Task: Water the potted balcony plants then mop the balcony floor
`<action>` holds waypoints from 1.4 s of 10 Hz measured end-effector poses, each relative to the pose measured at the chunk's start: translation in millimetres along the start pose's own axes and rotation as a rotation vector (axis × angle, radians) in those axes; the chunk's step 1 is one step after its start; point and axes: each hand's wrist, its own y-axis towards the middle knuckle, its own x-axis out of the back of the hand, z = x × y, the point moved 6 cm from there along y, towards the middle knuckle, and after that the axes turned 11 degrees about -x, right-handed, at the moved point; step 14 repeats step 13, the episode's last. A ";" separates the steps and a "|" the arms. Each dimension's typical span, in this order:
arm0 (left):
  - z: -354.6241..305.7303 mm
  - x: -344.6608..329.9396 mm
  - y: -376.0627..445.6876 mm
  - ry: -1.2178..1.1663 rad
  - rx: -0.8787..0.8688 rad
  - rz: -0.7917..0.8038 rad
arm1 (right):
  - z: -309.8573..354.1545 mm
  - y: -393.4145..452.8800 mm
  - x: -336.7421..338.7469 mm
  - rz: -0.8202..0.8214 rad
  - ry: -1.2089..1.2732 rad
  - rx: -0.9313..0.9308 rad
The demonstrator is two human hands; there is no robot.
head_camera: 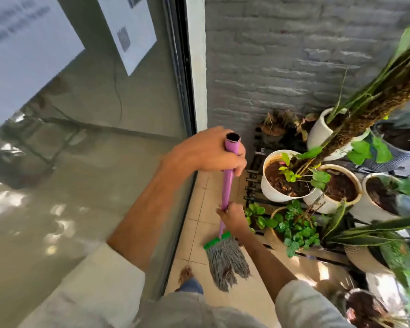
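A mop with a purple handle (227, 185) and a green clamp stands nearly upright on the beige tiled balcony floor (199, 204). Its grey string head (227, 263) rests on the tiles in front of my feet. My left hand (213, 151) grips the top end of the handle. Lower down, my right hand (232, 215) grips the handle just above the green clamp. Potted plants (291, 178) in white and cream pots stand to the right of the mop on a black rack.
A glass sliding door (92, 150) with a dark frame runs along the left. A grey brick wall (282, 55) closes the far end. Long leaves and a mossy pole (374, 107) lean over the pots at right. The tiled strip between door and pots is narrow.
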 end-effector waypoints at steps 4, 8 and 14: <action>94.1 109.1 43.8 0.008 0.024 -0.167 | 120.5 105.2 23.3 -0.160 0.127 -0.119; 205.6 164.7 66.7 0.098 0.262 -0.558 | 203.9 242.7 124.9 -0.192 0.089 -0.097; 231.0 200.3 135.8 0.104 0.246 -0.567 | 317.5 319.7 281.8 -0.244 -0.053 0.095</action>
